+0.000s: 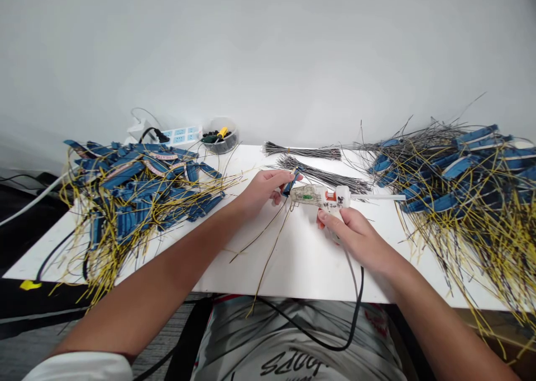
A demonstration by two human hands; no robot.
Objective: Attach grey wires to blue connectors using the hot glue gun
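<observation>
My right hand (349, 230) is closed round the handle of a white hot glue gun (307, 195), whose nozzle points left. A white glue stick (379, 197) juts from its back end. In my left hand (268, 188) a small blue piece (290, 187) is pinched between thumb and fingers, right at the nozzle. Two thin yellow-and-black wires (273, 241) trail from around the piece down over the table's front edge. Whether the nozzle touches the piece I cannot tell.
Blue pieces with yellow wires lie heaped at left (129, 185) and right (456, 168). Two bundles of dark wires (304, 151) (326, 174) lie at the back. Behind the left heap are a power strip (182, 135) and a clear tub (228, 141) of small parts. A black cable (355, 314) hangs across my lap.
</observation>
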